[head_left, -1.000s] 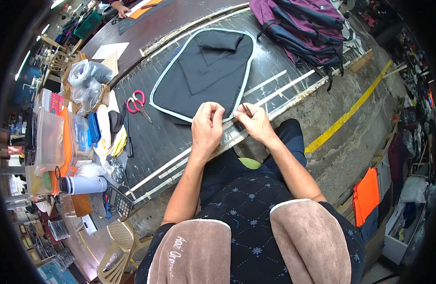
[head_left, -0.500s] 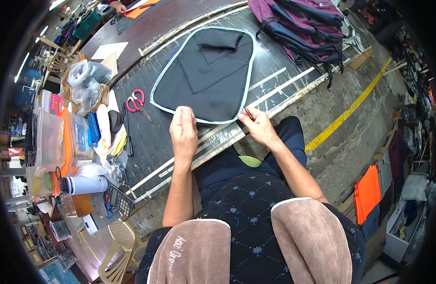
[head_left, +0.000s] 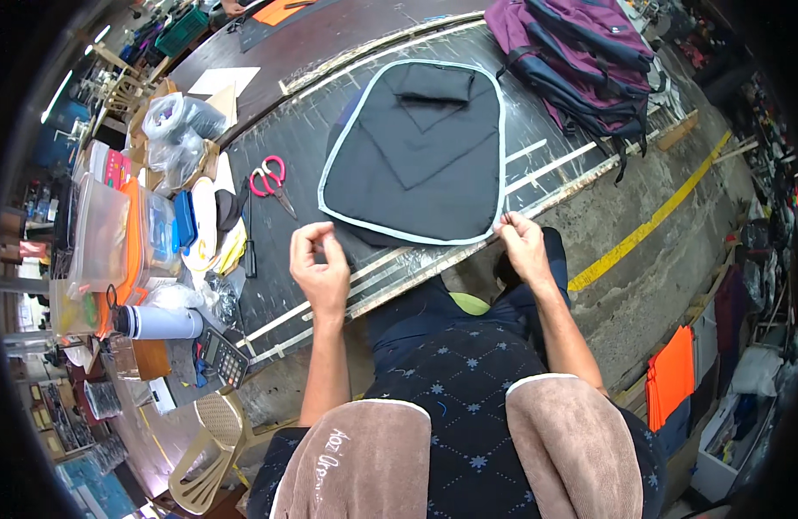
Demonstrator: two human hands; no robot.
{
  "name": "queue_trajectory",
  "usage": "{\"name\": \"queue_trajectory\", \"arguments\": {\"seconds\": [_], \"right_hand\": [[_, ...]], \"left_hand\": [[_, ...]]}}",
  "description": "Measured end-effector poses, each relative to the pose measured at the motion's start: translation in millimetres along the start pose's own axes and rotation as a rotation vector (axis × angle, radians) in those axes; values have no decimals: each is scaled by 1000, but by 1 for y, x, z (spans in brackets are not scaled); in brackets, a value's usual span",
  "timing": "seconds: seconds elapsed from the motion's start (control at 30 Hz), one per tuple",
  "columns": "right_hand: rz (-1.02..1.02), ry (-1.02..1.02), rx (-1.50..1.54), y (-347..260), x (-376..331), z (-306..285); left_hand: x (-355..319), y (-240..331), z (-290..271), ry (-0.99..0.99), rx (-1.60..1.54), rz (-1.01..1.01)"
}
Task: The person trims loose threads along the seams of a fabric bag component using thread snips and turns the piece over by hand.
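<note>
A black fabric panel [head_left: 434,173] with rounded corners and pale blue-grey edge binding lies on the dark worktable. It bears a V-shaped seam and a small black folded piece [head_left: 434,85] near its far edge. At its near right corner, my right hand [head_left: 525,251] is closed in a pinch on a slim dark tool, partly hidden by the fingers. My left hand [head_left: 323,275] is raised off the near left corner, fingers loosely curled and thumb apart, with nothing visible in it. Pink-handled scissors [head_left: 269,180] lie left of the panel.
A purple and navy backpack [head_left: 572,65] sits at the table's far right. On the left are plastic bins [head_left: 100,233], a white bottle [head_left: 161,322], a calculator [head_left: 224,356] and plastic bags [head_left: 178,130]. A beige chair [head_left: 210,441] stands lower left. Another person's hand [head_left: 233,7] shows at the top.
My left hand has moved away from the panel's near edge, and its thumb has parted from the fingers. My right hand stays at the near right corner. The whole view has shifted slightly.
</note>
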State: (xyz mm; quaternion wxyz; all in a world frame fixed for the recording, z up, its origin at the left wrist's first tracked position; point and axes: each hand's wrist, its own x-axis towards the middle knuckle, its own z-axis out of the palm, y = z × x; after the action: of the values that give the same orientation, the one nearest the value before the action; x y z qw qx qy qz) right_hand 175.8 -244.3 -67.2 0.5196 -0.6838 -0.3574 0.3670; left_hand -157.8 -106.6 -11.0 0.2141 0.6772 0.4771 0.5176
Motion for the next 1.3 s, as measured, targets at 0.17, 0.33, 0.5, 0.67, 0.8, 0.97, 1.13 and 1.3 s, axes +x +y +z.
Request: {"name": "queue_trajectory", "arguments": {"seconds": [0.17, 0.33, 0.5, 0.67, 0.8, 0.97, 1.13, 1.3], "right_hand": [[4, -22, -34, -18, -8, 0], [-121, 123, -209, -28, -10, 20], [-209, 212, -297, -55, -13, 28], [-160, -30, 16, -44, -10, 19], [-125, -13, -51, -41, -16, 23], [-76, 43, -112, -36, -13, 13], [-179, -39, -172, -36, 4, 16], [-380, 374, -298, -27, 88, -51]], "left_hand": [[-20, 33, 23, -231, -61, 473], [-41, 74, 62, -474, -42, 565], [-23, 80, 71, -505, 69, 528], [-10, 62, 84, -492, 7, 410], [12, 64, 76, -477, -82, 271], [112, 4, 36, -210, 477, -82], [145, -114, 10, -672, 610, -322], [93, -79, 46, -746, -134, -492]]}}
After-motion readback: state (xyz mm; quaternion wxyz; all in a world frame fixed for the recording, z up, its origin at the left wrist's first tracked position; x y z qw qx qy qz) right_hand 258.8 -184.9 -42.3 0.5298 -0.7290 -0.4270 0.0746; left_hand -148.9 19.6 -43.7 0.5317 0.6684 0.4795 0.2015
